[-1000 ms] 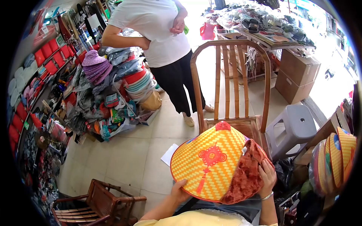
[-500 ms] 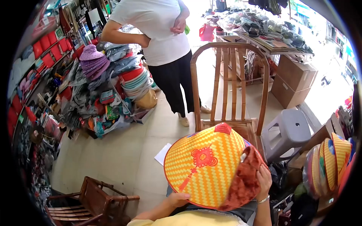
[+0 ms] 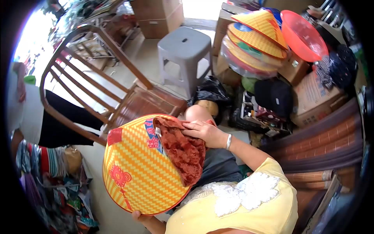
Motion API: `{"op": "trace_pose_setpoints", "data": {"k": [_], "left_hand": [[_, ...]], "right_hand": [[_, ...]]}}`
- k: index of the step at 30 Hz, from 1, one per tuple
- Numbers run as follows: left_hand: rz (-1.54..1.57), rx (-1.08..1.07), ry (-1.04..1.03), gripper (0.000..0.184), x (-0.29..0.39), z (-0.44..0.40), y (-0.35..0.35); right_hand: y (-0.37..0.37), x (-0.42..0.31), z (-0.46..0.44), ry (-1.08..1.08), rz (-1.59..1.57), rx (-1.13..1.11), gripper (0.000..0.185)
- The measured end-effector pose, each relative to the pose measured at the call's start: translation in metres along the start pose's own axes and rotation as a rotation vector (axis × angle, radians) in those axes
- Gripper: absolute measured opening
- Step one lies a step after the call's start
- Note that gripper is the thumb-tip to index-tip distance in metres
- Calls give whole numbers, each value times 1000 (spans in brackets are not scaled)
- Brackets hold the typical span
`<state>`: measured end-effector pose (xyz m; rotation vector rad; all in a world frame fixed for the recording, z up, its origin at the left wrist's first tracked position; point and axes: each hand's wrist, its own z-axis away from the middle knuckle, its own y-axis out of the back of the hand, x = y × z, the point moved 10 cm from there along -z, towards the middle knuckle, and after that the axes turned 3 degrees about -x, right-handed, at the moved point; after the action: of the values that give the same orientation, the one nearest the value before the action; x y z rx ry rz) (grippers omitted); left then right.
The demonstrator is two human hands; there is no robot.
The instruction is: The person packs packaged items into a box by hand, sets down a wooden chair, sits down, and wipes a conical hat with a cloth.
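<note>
A yellow and orange conical hat (image 3: 144,167) with red ornaments rests over my lap, its red tip toward the left. Dark red plush cloth (image 3: 181,152) lies over its right part. My right hand (image 3: 200,132) presses on the top of this cloth, fingers close together. At the hat's lower edge my left hand (image 3: 142,218) grips the rim; most of its fingers are hidden beneath the hat.
A wooden chair (image 3: 146,99) stands just beyond the hat, with a grey stool (image 3: 185,46) behind it. Stacked conical hats (image 3: 257,39), a red basin (image 3: 304,35) and cartons are at the upper right. Another person (image 3: 29,105) stands at the left; bagged goods lie below.
The view has swung to the right, bringing the stacked hats and basin further in. The hat has turned, its tip now pointing left. My right hand has shifted onto the cloth's upper edge.
</note>
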<state>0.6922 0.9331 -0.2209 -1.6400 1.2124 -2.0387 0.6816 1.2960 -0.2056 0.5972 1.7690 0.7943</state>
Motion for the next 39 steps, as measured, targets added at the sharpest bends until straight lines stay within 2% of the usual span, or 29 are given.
{"op": "trace_pose_setpoints", "data": {"k": [1, 3, 5, 7, 9, 11, 13, 15, 17, 20, 21, 22, 24, 26, 28, 29, 30, 31, 32, 33, 35, 37, 39], "left_hand": [[-43, 68, 13, 82, 7, 2, 12], [-99, 122, 23, 81, -7, 5, 24], [-106, 252, -25, 75, -15, 18, 34], [-87, 312, -18, 75, -27, 24, 38], [-64, 381, -4, 74, -34, 31, 53], [-5, 356, 39, 74, -42, 34, 69], [-20, 336, 65, 71, -44, 28, 56], [-55, 371, 92, 72, -46, 31, 58], [-43, 373, 99, 73, -52, 36, 68], [-1, 355, 99, 73, -53, 30, 58], [25, 338, 79, 73, -52, 28, 50], [23, 348, 15, 73, -46, 28, 52], [58, 388, 92, 74, -54, 37, 63], [99, 394, 87, 75, -59, 36, 66], [125, 404, 106, 74, -61, 38, 62], [243, 365, 148, 71, -76, 42, 74], [232, 385, 136, 68, -75, 40, 71], [242, 401, 150, 65, -75, 41, 66], [256, 398, 158, 63, -79, 42, 67], [271, 384, 174, 61, -83, 41, 69], [262, 401, 169, 58, -85, 43, 71], [255, 406, 195, 55, -89, 40, 70], [171, 516, 203, 57, -89, 41, 70]], "right_hand": [[2, 2, 4, -31, 1, -3, 62], [-15, 23, 33, -107, -248, -236, 62], [-10, 35, 56, -118, -558, -216, 52], [-9, 105, 93, -419, -1057, 157, 48], [-6, 183, 150, -872, -1175, 528, 56], [-17, 247, 218, -1225, -833, 530, 68], [-28, 291, 277, -1399, -680, 451, 74], [-29, 319, 324, -1601, -544, 490, 76], [-22, 326, 333, -1605, -491, 448, 75], [-22, 328, 323, -1527, -486, 481, 70], [-25, 330, 308, -1441, -491, 484, 68], [-29, 323, 288, -1315, -551, 588, 65], [-32, 288, 224, -1074, -724, 567, 59], [-26, 247, 166, -879, -713, 538, 51], [-11, 202, 111, -679, -720, 601, 47], [-2, 172, 82, -618, -696, 560, 46], [5, 139, 54, -452, -682, 534, 48], [8, 112, 34, -404, -534, 431, 48], [17, 68, 10, -253, -383, 341, 46], [2, 50, -6, -240, -702, 348, 47], [4, -10, -29, -191, -338, 60, 53], [-36, -2, -21, -19, -190, 9, 61], [-45, -20, -23, -37, -25, -54, 73]]}}
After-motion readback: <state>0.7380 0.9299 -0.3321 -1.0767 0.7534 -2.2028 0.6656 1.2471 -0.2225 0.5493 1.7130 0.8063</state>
